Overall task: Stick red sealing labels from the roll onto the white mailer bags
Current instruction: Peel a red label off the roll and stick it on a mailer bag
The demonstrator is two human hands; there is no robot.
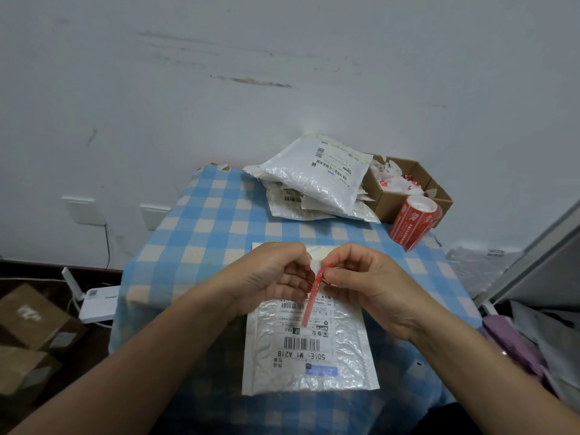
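Observation:
A white bubble mailer bag (310, 350) with a printed shipping label lies flat on the blue checked tablecloth (194, 233) in front of me. Above its far end, my right hand (364, 284) pinches the top of a narrow red sealing label (312, 298), which hangs edge-on over the bag. My left hand (276, 274) holds a small white strip of backing paper (315, 264) right beside the label's top. The red label roll (414, 222) stands tilted at the table's right rear.
A pile of white mailer bags (317, 180) sits at the back of the table. Right of it, an open cardboard box (408, 186) holds scraps. Brown boxes (34, 318) and a white router (100, 299) lie on the floor at left. Clutter fills the right side.

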